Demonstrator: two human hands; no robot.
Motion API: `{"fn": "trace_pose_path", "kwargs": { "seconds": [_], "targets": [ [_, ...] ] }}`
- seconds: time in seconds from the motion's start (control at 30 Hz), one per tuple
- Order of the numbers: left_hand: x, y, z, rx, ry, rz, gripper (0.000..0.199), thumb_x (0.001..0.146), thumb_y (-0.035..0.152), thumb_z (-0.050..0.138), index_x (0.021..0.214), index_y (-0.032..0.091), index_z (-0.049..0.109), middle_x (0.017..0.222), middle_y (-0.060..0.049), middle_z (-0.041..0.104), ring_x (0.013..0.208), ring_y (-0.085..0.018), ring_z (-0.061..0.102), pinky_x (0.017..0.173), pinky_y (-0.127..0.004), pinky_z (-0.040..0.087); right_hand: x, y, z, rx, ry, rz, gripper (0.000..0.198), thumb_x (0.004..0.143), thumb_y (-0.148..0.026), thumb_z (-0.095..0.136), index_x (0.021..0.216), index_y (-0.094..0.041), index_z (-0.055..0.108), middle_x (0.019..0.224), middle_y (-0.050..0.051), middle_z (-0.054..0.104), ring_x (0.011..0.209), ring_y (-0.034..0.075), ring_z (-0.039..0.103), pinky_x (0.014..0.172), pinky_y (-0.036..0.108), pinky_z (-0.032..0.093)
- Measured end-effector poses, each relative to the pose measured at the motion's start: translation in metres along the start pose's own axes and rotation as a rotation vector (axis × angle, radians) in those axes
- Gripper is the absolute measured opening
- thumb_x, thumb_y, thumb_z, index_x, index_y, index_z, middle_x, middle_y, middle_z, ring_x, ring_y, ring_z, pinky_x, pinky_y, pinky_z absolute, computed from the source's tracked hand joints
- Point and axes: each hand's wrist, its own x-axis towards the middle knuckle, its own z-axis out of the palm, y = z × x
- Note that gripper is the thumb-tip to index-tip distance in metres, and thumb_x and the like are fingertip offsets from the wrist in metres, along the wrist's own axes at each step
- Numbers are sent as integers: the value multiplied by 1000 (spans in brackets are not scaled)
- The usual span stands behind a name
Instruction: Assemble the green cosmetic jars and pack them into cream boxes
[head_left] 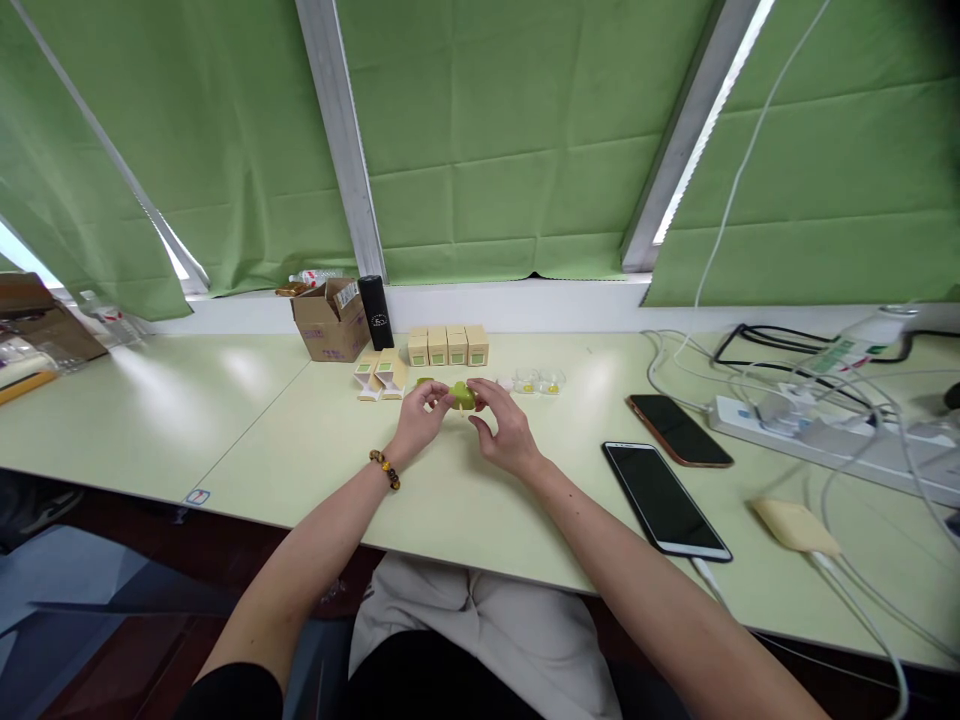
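Note:
Both hands meet over the table around a small bright-green piece [463, 396], rounded in outline; its exact kind is too small to tell. My left hand [421, 418], with a beaded bracelet on the wrist, pinches its left side between thumb and fingers. The fingertips of my right hand [506, 428] close on its right side, the thumb held lower. Another bit of green [424, 381] shows just behind my left fingers. To the right of my right hand sit small clear plastic cups [553, 382] with something yellow in them. Behind my left hand lie two opened cream boxes [389, 373].
Several closed cream boxes [448, 347] stand in a row at the back. Beside them are a black cylinder [376, 312] and an open cardboard box [331, 322]. On the right lie two phones [666, 500], a power strip [825, 440], a charger [796, 526] and tangled cables.

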Motion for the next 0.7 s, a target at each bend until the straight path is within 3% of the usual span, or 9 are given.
{"fn": "trace_pose_path", "kwargs": {
  "seconds": [0.23,0.4,0.47,0.53,0.6,0.7],
  "targets": [
    [-2,7,-1,-31,-59,-90,51,92,68,64,77,20,59,69,-1,67,63,-16,67,59,-28,47,0,-4,2,32,-10,88,42,101,-26,60,142,-27,58,129,14,65,87,23,69,80,46,65],
    [-1,2,-1,68,-56,-2,53,101,63,52,69,20,59,69,-3,65,66,-17,60,63,-32,46,1,-5,4,183,20,201,39,97,-33,67,135,-26,64,129,13,68,109,27,69,83,44,65],
    [-1,1,-2,125,-35,48,41,103,51,54,80,20,67,81,-6,70,81,-21,63,73,-35,48,1,-4,5,244,24,273,39,97,-37,68,134,-26,65,126,12,72,111,27,70,87,45,65],
    [-2,2,-4,160,-30,105,19,99,36,61,106,21,72,99,-9,74,102,-25,63,85,-39,49,1,-2,4,280,22,333,40,97,-42,69,134,-26,67,124,11,73,111,27,70,88,45,65],
    [-4,6,-6,171,-71,158,38,93,24,67,131,24,64,119,-11,73,120,-28,58,96,-44,48,1,0,4,298,15,373,43,97,-46,69,134,-27,67,125,11,73,111,27,70,88,44,65],
    [-6,10,-8,191,-151,223,61,87,14,70,145,28,55,137,-11,67,131,-30,48,107,-49,45,0,3,4,315,8,396,45,97,-51,68,135,-27,68,127,11,72,110,25,70,88,42,64]
  ]
}}
